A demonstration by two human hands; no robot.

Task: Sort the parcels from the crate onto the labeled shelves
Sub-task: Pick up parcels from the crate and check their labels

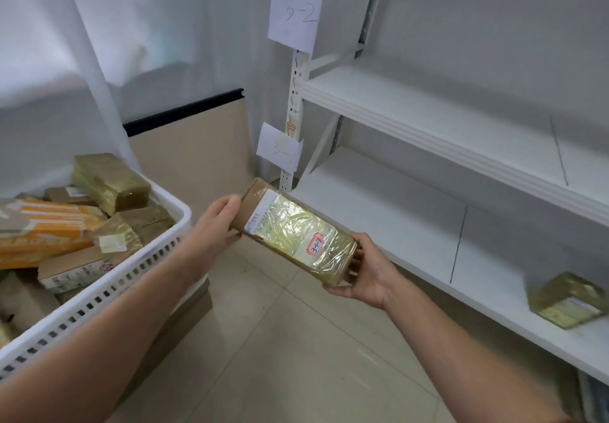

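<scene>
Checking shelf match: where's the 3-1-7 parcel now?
Head view, centre: the parcel is held between left hand and right hand over the floor, near the lower shelf below the 3-1 label.

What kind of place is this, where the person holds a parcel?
Probably a small parcel sorting or storage room. The white shelving carries handwritten paper labels, 3-2 and 3-1; the white crate is full of taped parcels; the left hand and right hand hold a parcel marked 3-1-7.

Bright even indoor light, soft shadows, glare on taped parcel (298, 233), wide-angle edge bending
</scene>
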